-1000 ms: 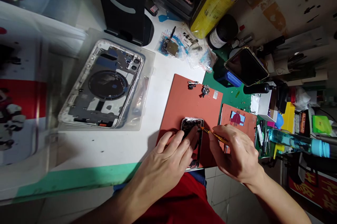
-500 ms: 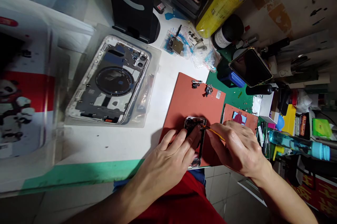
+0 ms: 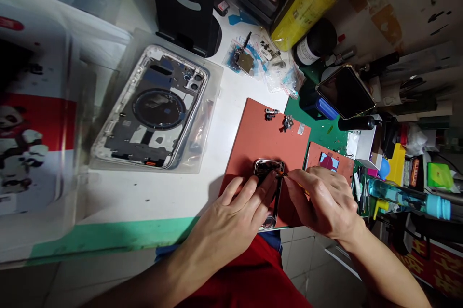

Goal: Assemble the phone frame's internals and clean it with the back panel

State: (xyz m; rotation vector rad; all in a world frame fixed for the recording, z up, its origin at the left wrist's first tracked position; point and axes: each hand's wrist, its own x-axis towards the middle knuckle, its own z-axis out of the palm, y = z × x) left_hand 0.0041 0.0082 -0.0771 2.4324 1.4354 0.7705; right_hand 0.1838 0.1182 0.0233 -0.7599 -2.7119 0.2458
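Note:
An opened phone (image 3: 277, 202), stripped to its metal frame with dark parts inside, lies on a reddish-brown work mat (image 3: 249, 139). Across it rests my left hand (image 3: 240, 214), its fingers bent over the frame and the index fingertip pressing near the upper right corner. My right hand (image 3: 325, 202) pinches a thin yellow-and-black tool (image 3: 285, 174) whose tip meets that same corner. Fingers cover most of the tool, so its exact kind cannot be made out. Small metal phone parts (image 3: 287, 123) sit on the mat above the phone.
A larger phone housing (image 3: 148, 110) lies in a clear tray on the left. Behind are small parts bags (image 3: 249, 60), a yellow spray can (image 3: 304, 4) and a black stand (image 3: 184, 4). To the right are a propped phone (image 3: 346, 91) and a blue bottle (image 3: 408, 198).
The yellow tool's shaft has turned and is now mostly hidden behind my right fingers. My left hand stays in place on the phone. The view has shifted slightly.

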